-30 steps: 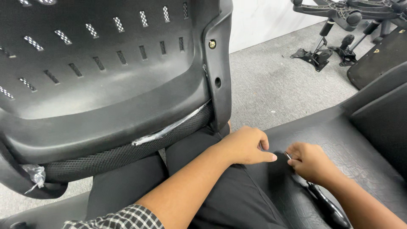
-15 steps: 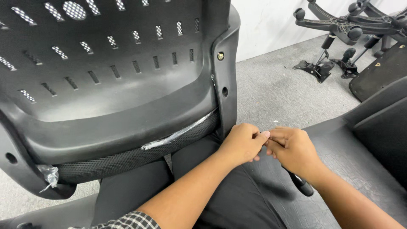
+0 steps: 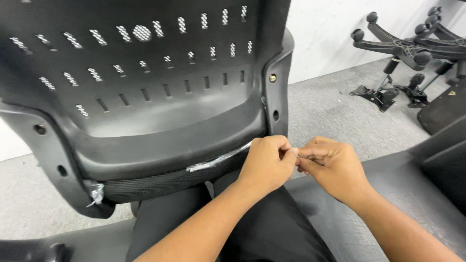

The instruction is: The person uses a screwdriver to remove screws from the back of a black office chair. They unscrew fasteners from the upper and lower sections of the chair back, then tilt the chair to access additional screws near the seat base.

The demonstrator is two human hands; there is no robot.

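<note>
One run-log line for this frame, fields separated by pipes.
left hand: pinching, fingertips meeting right | right hand: pinching, item between hidden | black perforated plastic chair back: upright, beside hands | grey carpet floor

Brightness: you have even, bright indoor light, nothing dim.
Shadows: soft ones only, under your left hand (image 3: 266,162) and right hand (image 3: 332,167).
Glare: a dull sheen across the black chair back (image 3: 145,87); the white wall (image 3: 330,29) nearly washes out.
Sharpness: your hands are crisp, chair bases (image 3: 407,48) slightly soft.
Distortion: wide-angle stretch at your frame edges.
</note>
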